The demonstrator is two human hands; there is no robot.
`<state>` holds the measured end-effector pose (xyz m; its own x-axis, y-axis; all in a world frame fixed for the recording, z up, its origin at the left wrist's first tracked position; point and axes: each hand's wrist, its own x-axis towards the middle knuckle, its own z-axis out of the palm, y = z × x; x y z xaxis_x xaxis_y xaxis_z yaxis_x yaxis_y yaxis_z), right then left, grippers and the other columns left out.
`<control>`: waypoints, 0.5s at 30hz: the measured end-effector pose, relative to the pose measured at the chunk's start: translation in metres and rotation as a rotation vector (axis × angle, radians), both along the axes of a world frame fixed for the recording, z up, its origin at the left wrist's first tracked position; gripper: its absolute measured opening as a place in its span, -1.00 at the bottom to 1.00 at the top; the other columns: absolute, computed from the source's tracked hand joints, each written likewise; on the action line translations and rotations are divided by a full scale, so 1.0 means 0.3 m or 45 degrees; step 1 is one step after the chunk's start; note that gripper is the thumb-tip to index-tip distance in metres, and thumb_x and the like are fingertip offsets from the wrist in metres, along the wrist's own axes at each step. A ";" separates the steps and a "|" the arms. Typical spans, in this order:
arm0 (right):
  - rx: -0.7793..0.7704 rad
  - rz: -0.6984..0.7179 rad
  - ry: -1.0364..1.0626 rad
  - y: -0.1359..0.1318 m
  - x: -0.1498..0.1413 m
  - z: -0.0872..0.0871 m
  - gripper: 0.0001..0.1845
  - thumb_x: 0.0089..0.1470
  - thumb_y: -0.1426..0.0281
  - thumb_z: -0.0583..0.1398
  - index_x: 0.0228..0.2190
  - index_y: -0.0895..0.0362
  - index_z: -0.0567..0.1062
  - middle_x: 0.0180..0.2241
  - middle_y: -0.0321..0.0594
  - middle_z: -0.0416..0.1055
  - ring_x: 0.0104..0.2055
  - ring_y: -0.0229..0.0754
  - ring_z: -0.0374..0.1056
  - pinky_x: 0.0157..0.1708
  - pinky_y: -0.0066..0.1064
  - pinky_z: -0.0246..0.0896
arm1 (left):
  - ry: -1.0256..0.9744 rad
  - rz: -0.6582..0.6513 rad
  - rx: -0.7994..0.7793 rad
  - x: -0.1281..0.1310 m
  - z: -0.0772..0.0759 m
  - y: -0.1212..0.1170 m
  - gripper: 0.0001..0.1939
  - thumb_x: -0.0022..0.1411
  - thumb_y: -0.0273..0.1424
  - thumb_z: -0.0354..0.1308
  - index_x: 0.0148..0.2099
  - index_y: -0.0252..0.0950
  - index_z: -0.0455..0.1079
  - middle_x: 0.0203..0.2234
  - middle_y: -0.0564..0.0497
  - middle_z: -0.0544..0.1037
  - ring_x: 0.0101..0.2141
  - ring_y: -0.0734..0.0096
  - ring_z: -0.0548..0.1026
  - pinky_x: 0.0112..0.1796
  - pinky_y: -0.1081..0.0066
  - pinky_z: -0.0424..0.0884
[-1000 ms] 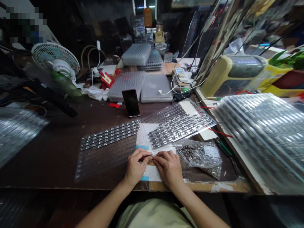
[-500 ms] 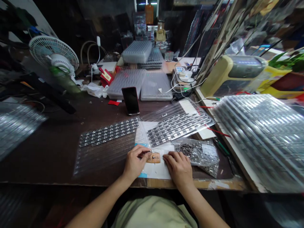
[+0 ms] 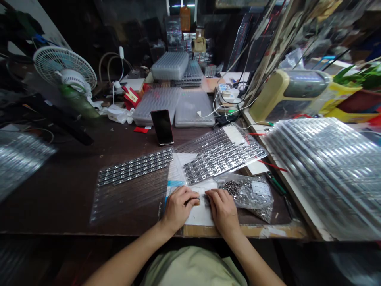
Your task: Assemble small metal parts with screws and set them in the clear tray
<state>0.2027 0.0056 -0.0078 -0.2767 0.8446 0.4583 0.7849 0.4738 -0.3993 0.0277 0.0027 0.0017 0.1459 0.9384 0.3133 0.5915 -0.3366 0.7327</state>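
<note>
My left hand (image 3: 179,205) rests on a white paper sheet (image 3: 200,214), its fingertips pinching a tiny metal part (image 3: 197,198). A small tan pad seen earlier is now hidden beneath or behind that hand. My right hand (image 3: 223,209) lies just to the right, its fingertips close to the metal part and beside a clear plastic bag of small metal pieces (image 3: 244,194). Beyond the paper are a clear tray of metal strips (image 3: 224,156) and, to the left, a second clear tray of strips (image 3: 133,167).
A phone (image 3: 162,127) stands upright behind the trays, backed by stacked clear trays (image 3: 170,65). A tall tray stack (image 3: 324,171) fills the right. A fan (image 3: 64,67), power adapters (image 3: 229,97) and cables sit farther back. The dark bench's front edge (image 3: 244,231) runs below my hands.
My hands have closed in toward each other, with the left sliding right over the tan pad. The metal part stays in my left fingertips. The view has shifted slightly.
</note>
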 end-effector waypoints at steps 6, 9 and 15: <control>0.016 0.001 0.053 0.001 -0.002 -0.007 -0.81 0.21 0.50 0.01 -0.27 0.14 0.42 -0.33 -0.17 0.42 -0.28 -0.17 0.26 -0.28 -0.36 0.12 | 0.000 -0.001 -0.046 0.000 0.005 0.000 -0.89 0.12 -0.47 0.24 -0.28 -0.20 0.54 -0.43 0.02 0.54 -0.34 0.38 0.48 -0.29 0.40 0.39; 0.046 0.003 0.097 -0.002 0.003 0.000 -0.80 0.21 0.51 0.02 -0.22 0.15 0.42 -0.33 -0.16 0.42 -0.28 -0.18 0.26 -0.27 -0.36 0.15 | -0.034 -0.013 -0.066 0.013 0.008 -0.009 -0.89 0.12 -0.49 0.24 -0.30 -0.20 0.54 -0.43 0.02 0.55 -0.34 0.38 0.48 -0.29 0.40 0.40; -0.030 0.046 0.210 0.005 -0.016 0.004 -0.80 0.20 0.46 0.04 -0.27 0.12 0.47 -0.34 -0.16 0.44 -0.28 -0.19 0.31 -0.27 -0.35 0.22 | -0.085 0.065 -0.034 -0.050 0.040 0.054 -0.89 0.15 -0.48 0.19 -0.29 -0.22 0.54 -0.40 0.01 0.55 -0.33 0.38 0.50 -0.28 0.41 0.42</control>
